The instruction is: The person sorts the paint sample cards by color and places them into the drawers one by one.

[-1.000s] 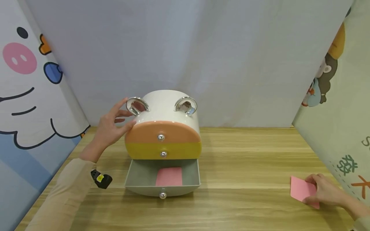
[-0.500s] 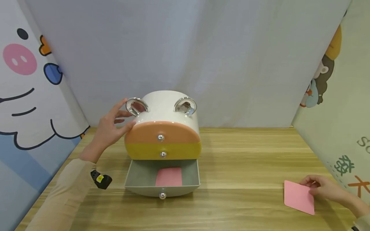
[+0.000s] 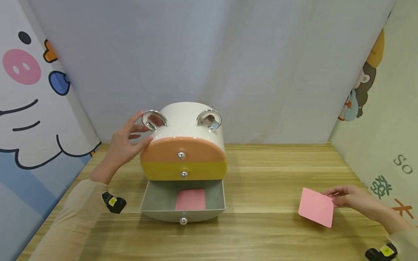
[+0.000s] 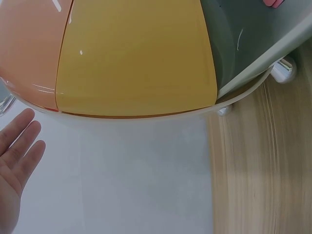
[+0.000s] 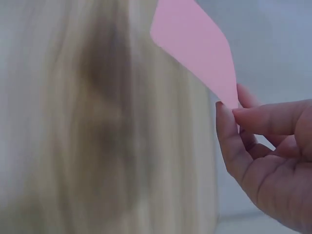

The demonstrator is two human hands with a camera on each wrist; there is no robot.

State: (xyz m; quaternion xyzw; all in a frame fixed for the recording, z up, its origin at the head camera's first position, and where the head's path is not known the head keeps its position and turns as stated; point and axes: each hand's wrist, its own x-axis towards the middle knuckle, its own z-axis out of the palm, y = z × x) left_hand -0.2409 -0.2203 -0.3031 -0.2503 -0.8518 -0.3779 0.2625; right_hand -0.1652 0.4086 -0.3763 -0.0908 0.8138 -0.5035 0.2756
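Note:
A pink square card [image 3: 316, 207] with rounded corners is pinched at one edge by my right hand [image 3: 354, 203], tilted above the table; thumb and fingertips meet on it in the right wrist view. My left hand [image 3: 122, 145] rests against the left side of a small drawer cabinet [image 3: 189, 117], near one of its silver ear-shaped rings [image 3: 155, 119]. Its fingers look fairly straight in the left wrist view. The grey bottom drawer [image 3: 156, 199] is pulled out, and another pink card [image 3: 191, 199] lies inside it. The orange drawer [image 3: 163, 150] and yellow drawer [image 3: 163, 171] are closed.
The cabinet stands on a wood-grain table [image 3: 261, 181]. A pale curtain [image 3: 277, 72] closes off the back. Cartoon-printed panels rise at the left [image 3: 32, 108] and right [image 3: 385, 145].
My right hand has lifted the pink card from the right part of the table and carried it leftward. The left hand, the cabinet and its drawers have stayed put.

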